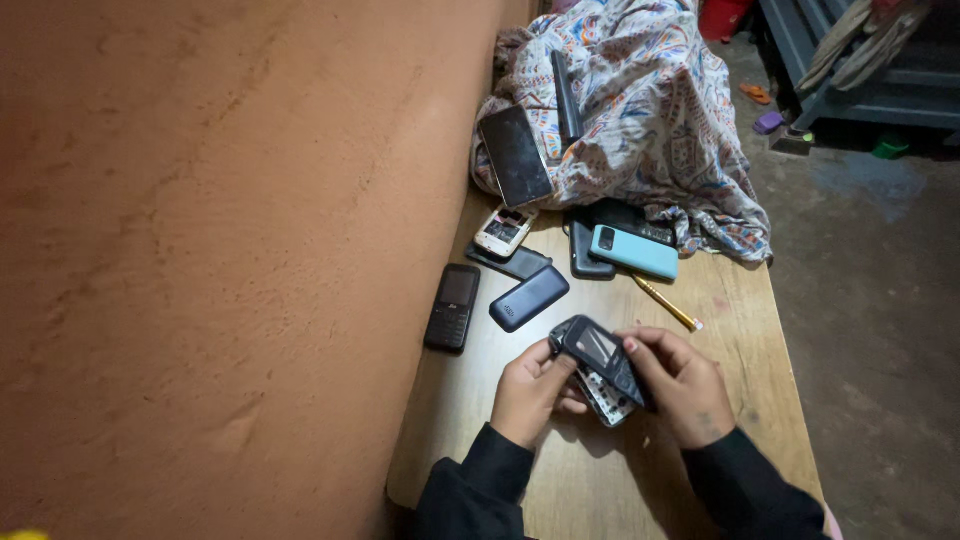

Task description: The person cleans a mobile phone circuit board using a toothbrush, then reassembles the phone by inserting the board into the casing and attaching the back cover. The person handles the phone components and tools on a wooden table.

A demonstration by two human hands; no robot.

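Both hands (530, 392) (685, 385) grip keypad phone (603, 358), long axis slanting upper-left to lower-right

Makeshift phone-repair bench: many handsets (530, 298) on a wooden table (740, 330).

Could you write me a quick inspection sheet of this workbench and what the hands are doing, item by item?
Surface: pale wooden table against an orange plastered wall.
Job's things: small black keypad phone with its front shell lifting off, held in both hands above the table.
Clutter: black keypad phone, dark blue phone back, white opened phone, light blue smartphone, yellow-handled screwdriver, dark cracked smartphone on a patterned cloth.
Hands: left hand grips the lower part; right hand holds the front shell.
Cables: nothing seen.
Surroundings: grey concrete floor, blue-grey metal frame.
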